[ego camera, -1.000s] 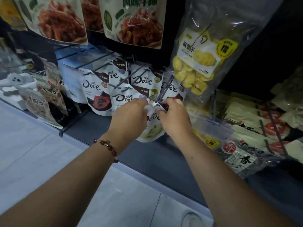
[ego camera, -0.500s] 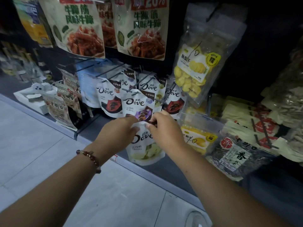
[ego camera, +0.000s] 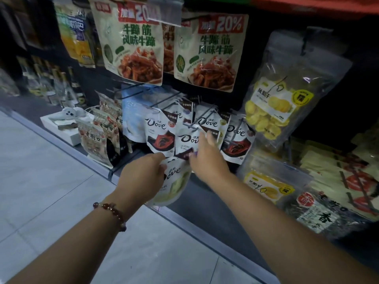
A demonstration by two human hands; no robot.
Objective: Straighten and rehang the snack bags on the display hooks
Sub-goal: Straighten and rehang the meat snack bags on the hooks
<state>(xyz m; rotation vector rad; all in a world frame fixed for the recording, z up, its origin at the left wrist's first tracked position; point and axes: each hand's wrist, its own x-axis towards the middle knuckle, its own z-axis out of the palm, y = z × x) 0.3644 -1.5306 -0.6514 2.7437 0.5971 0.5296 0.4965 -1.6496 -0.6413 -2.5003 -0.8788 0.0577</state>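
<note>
White-and-green Dove bag [ego camera: 174, 181] sits at centre frame, off the hooks, below the hanging Dove row [ego camera: 196, 128]. Your left hand [ego camera: 141, 177] grips its left edge, fingers curled round it. Your right hand [ego camera: 207, 158] is just right of the bag's top, fingers loosely spread, tips against a hanging bag [ego camera: 187, 140] on its hook [ego camera: 189, 125]. Beaded bracelet [ego camera: 111, 212] on your left wrist.

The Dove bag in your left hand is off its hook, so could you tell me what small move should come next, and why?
Probably lift the green Dove bag, gripped by the left hand, up towards the bare hook tip. The bag hangs below the row, and the right hand is already reaching towards the hung Dove bag there.
</note>
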